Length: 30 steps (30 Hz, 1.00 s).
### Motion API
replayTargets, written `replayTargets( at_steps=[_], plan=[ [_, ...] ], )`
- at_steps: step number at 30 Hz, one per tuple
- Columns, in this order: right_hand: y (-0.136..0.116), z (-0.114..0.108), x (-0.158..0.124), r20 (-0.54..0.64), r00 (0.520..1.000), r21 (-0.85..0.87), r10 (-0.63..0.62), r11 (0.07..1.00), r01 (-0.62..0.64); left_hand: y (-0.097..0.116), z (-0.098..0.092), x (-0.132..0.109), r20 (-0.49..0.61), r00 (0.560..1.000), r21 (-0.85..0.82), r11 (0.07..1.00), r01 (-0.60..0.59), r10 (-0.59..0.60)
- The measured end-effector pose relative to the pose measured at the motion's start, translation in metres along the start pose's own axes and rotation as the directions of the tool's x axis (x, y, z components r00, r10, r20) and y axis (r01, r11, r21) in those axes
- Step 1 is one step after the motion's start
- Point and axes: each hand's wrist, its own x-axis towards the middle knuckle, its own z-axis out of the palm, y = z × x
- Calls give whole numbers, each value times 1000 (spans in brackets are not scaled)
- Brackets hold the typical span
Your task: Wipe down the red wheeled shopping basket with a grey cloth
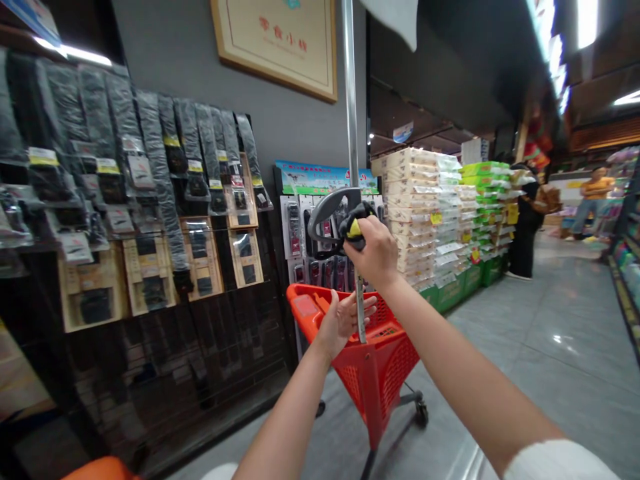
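Head view, my only feed: right hand (374, 250) curled snugly round a black-and-yellow bundle (361, 212), next to a grey curved loop (327, 202), in line with a shiny metal pole (351, 100). Left hand (343, 323) loose, holding nothing I can see, by the pole's lower end at the red plastic cart (373, 380). Step looks like handling the bundle at the pole; I'd judge a steady right grip is called for.

Left fingers (371, 302) splay below, right fingers (371, 231) curl above.

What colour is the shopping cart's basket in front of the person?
The basket is bright orange-red; the head view shows it best.
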Motion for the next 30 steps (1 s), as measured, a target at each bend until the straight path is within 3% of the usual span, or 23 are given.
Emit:
replayTargets(
  at_steps=[2,5,7,13,17,19,21,23,26,30],
  plan=[
    [1,-3,5,-25,1000,9,7,1000,-7,0,0,-1,6,1000,7,1000,7,-7],
    [-1,-5,36,-127,992,23,-4,1000,7,0,1,-1,6,1000,9,1000,9,-9],
    [-4,-6,55,-130,990,18,-61,998,64,1,0,-2,5,1000,6,1000,0,0],
    [-25,-11,73,75,955,23,-287,958,286,5,0,-5,22,1000,19,1000,-4,4],
    [-50,-15,66,265,856,56,-443,894,445,5,-1,-6,32,999,19,1000,0,0],
    [-55,-15,52,317,806,81,-499,861,502,5,-1,-6,35,999,16,1000,-8,7],
    [-49,-13,31,330,787,94,-522,847,523,5,-1,-5,37,999,14,1000,-12,12],
    [-33,-10,8,308,813,80,-495,865,496,5,0,-5,36,999,16,1000,-7,6],
    [0,-6,-14,203,907,29,-369,928,371,6,0,-6,33,999,30,1000,-5,4],
    [18,-7,4,11,982,0,-187,982,187,6,-1,-5,52,999,36,999,6,-8]
  ],
)
